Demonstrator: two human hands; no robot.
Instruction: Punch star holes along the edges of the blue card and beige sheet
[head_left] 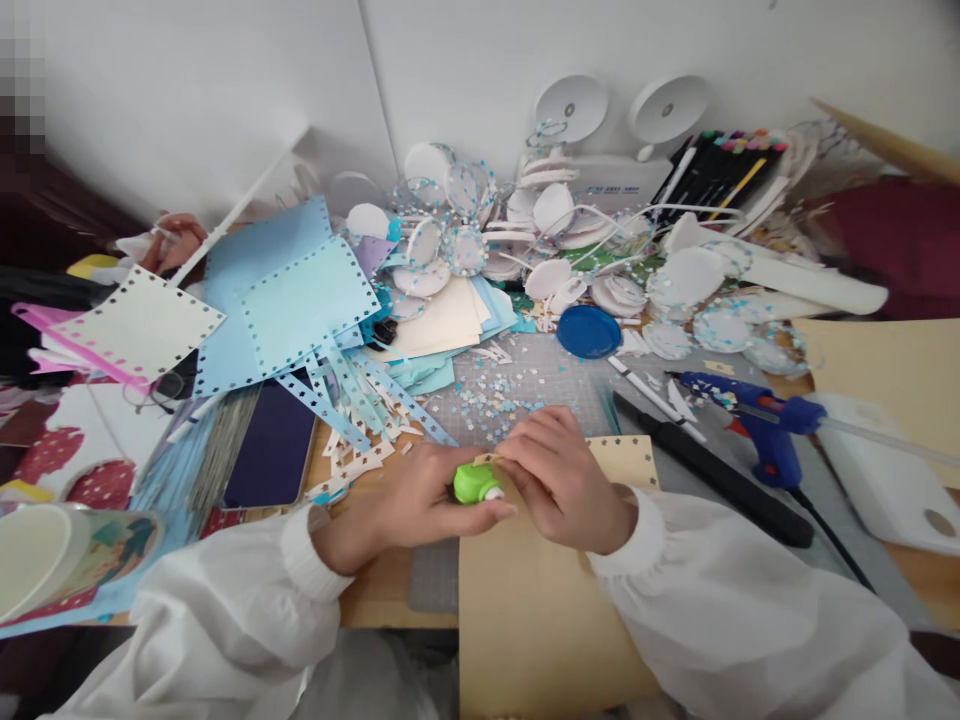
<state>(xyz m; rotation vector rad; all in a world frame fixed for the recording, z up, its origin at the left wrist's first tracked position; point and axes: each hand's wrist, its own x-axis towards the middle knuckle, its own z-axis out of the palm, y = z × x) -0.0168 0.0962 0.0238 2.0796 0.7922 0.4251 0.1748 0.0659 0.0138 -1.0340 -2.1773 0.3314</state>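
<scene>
A small green hole punch (472, 484) with a white button sits in my left hand (424, 495), whose fingers wrap round it. My right hand (559, 475) is closed just beside the punch, its fingertips pinching a bit of tan paper at the punch's edge. Under both hands lies a large tan sheet (551, 620), which hangs over the table's front edge. Small dark cut-outs line the sheet's top edge, right of my right hand. Tiny punched paper bits (499, 395) are scattered on the grey cutting mat (544, 365) beyond my hands.
Blue punched sheets (307, 300), paper strips and a phone (270, 440) lie left. White discs with beaded wire crowd the back beside a blue lid (589, 332). A black cutter (712, 480) and a blue glue gun (772, 425) lie right. A paper cup (67, 560) stands front left.
</scene>
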